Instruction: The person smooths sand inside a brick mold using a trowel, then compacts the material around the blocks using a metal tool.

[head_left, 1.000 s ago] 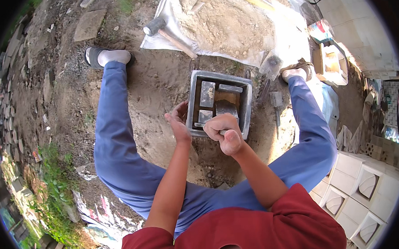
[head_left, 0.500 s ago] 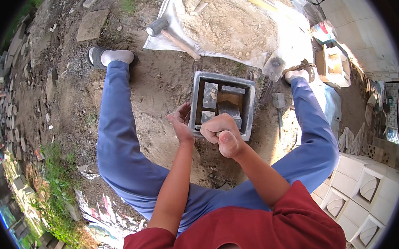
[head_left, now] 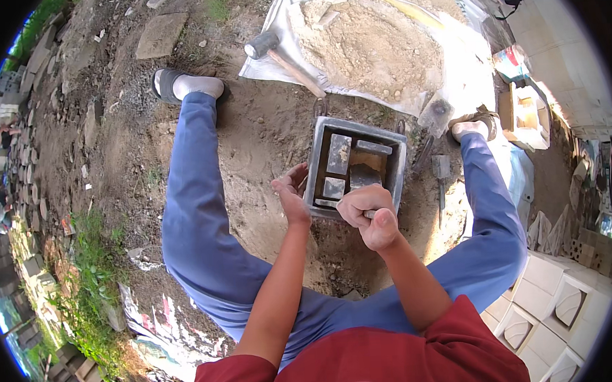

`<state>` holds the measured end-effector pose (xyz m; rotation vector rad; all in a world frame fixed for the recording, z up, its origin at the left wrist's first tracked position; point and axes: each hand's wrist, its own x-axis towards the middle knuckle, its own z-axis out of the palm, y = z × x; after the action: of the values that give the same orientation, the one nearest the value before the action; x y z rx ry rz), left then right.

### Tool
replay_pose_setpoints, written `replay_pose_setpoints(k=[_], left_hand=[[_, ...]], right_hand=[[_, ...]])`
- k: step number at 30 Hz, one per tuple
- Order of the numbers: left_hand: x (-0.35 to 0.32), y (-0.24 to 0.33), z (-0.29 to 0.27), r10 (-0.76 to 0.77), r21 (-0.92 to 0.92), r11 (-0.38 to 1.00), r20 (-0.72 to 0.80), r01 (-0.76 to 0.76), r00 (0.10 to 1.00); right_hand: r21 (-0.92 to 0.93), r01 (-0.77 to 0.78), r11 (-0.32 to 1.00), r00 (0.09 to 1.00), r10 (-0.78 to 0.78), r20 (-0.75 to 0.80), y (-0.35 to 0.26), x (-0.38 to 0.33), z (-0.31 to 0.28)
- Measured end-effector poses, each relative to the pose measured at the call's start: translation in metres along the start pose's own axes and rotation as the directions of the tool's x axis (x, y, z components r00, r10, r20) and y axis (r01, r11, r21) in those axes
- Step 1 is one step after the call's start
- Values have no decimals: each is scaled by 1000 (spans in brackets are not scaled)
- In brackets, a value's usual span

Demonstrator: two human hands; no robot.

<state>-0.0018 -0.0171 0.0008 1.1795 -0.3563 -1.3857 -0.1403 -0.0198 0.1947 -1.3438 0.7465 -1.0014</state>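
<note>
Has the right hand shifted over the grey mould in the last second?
No. The right hand stays fisted at the near edge of the square grey mould, with no clear shift against that edge.

Grey mould (head_left: pixel 318 164) — blue trousers (head_left: pixel 197 217), red shirt (head_left: pixel 370 357), white sheet (head_left: pixel 466 79).

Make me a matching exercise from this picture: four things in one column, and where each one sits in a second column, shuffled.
Things:
1. square metal mould
2. hammer
3. sand pile
4. white moulded blocks

Places:
A. stacked at the lower right
B. on the dirt between the person's legs
C. heaped on the white sheet
D. head at the sheet's left edge, handle lying across it

Pairs: 1-B, 2-D, 3-C, 4-A
</note>
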Motion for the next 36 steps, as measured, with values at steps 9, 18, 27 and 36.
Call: replay_pose_setpoints(k=[9,18,27,36], left_hand=[[-2,-2,-1,21,-24,999,1,-21,1000],[-1,-5,-7,31,-3,1000,1,-31,1000],[-2,-3,0,28,-9,1000,-15,-28,1000],[-1,-5,-2,47,11,999,-28,-47,998]], right_hand=[[-78,41,996,999,-40,10,5,-8,-5],[-94,63,994,998,-60,36,13,-14,-10],[-170,89,981,994,-76,80,11,-7,-4],[-127,53,991,998,-50,25,14,-21,-4]])
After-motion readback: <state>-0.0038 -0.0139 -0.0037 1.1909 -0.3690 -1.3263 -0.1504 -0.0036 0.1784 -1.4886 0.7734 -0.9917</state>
